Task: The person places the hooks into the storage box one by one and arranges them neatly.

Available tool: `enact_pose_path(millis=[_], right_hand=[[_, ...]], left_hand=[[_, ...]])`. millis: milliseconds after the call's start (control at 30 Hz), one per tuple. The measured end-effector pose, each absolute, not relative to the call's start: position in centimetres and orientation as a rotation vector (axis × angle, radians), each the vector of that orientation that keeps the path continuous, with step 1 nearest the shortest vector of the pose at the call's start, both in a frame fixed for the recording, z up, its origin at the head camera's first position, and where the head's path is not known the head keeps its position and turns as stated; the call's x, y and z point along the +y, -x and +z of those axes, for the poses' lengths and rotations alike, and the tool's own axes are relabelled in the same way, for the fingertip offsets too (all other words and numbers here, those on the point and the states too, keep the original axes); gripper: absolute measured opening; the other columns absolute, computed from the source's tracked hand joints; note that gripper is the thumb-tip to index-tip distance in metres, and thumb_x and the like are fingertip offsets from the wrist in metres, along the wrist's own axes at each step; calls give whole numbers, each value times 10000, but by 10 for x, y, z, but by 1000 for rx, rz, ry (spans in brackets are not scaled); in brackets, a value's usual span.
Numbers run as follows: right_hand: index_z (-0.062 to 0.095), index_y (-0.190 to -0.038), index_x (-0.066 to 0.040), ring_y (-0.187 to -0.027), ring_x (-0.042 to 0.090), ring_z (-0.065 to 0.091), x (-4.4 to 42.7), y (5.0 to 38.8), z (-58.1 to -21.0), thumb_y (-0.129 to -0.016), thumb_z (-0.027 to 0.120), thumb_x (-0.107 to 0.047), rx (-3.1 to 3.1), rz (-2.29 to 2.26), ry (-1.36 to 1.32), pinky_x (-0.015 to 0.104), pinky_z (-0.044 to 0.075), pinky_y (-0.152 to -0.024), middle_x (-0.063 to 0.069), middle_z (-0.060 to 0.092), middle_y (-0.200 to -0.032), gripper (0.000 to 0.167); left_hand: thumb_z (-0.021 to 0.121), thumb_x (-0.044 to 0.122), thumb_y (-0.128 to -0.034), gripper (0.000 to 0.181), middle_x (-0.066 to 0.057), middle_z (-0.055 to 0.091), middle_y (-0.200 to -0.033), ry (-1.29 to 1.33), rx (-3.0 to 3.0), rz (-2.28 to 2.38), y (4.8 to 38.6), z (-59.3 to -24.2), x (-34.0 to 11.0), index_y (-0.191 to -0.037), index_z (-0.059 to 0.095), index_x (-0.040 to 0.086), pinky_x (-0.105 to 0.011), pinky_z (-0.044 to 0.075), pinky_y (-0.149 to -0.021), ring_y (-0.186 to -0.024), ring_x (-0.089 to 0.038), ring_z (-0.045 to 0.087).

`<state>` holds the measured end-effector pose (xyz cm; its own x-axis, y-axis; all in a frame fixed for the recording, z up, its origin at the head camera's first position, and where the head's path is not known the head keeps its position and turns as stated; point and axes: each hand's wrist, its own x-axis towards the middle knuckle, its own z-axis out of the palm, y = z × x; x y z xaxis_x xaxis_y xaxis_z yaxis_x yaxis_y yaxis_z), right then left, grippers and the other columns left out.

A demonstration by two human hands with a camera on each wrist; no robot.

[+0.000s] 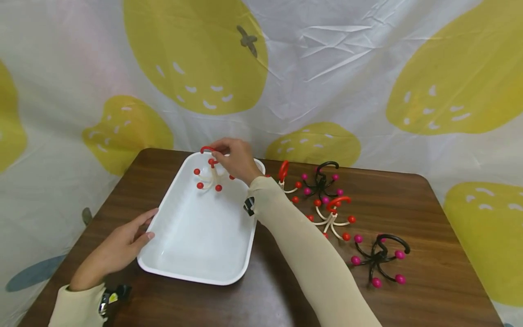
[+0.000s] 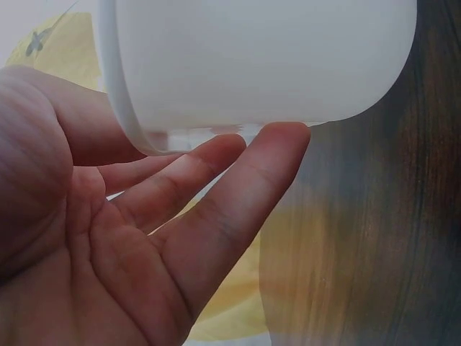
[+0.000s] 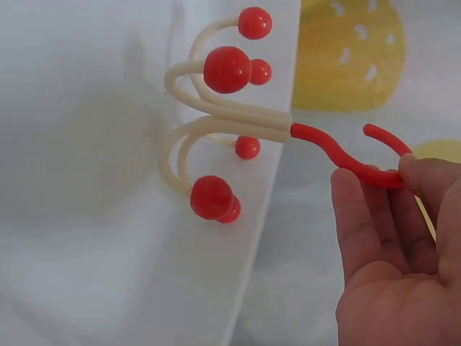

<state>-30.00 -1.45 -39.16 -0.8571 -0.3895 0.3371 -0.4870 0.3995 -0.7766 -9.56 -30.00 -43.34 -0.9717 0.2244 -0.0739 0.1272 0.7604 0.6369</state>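
My right hand (image 1: 237, 156) pinches the red hook of a cream claw hanger (image 3: 248, 126) between thumb and fingers. Its curved arms, tipped with red balls, point down inside the far end of a white tray (image 1: 200, 236); whether they touch the bottom, I cannot tell. At the tray's left side is my left hand (image 1: 118, 247), fingers fairly straight, fingertips against the outer wall in the left wrist view, thumb by the rim. Right of the tray stand a cream claw hanger (image 1: 332, 220) with a red hook and a black claw hanger (image 1: 377, 258) with pink balls.
Behind the right forearm, another cream claw hanger (image 1: 283, 175) is partly hidden. A second black one (image 1: 322, 184) stands near the table's back edge. A wooden table (image 1: 425, 218) carries everything, and a fruit-patterned cloth (image 1: 310, 81) hangs behind it.
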Motion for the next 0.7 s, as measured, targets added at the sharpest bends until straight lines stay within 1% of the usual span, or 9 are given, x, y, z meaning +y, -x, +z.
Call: enact_pose_path(millis=[200, 333, 533, 700], right_hand=[[789, -1184, -127, -977, 129, 702, -22, 301, -401, -1007, 740, -150, -2589, 1539, -693, 216, 579, -853, -8, 785, -1097, 184], [799, -1158, -127, -968, 131, 708, -25, 302, -406, -996, 760, -171, -2568, 1550, -686, 216, 581, -837, -8, 792, -1074, 173], [806, -1141, -139, -953, 123, 715, -28, 302, -408, -984, 778, -192, -2560, 1568, -690, 218, 579, -816, -12, 802, -1038, 169], [801, -1163, -129, -975, 128, 726, -27, 302, -406, -983, 781, -208, -2571, 1561, -697, 223, 583, -830, -5, 806, -1065, 198]], left_hand=[[620, 51, -1051, 634, -276, 610, -1379, -291, 2788, 1039, 96, -433, -299, -1613, 339, -30, -468, 635, -841, -1133, -388, 706], [614, 52, -1053, 634, -279, 601, -1385, -285, 2778, 1045, 97, -432, -298, -1615, 331, -33, -445, 638, -828, -1128, -381, 707], [616, 64, -1056, 644, -287, 592, -1400, -273, 2774, 1043, 97, -431, -298, -1623, 323, -27, -484, 634, -859, -1144, -397, 699], [613, 58, -1056, 640, -293, 596, -1398, -271, 2775, 1049, 97, -432, -298, -1618, 324, -39, -492, 631, -864, -1152, -408, 697]])
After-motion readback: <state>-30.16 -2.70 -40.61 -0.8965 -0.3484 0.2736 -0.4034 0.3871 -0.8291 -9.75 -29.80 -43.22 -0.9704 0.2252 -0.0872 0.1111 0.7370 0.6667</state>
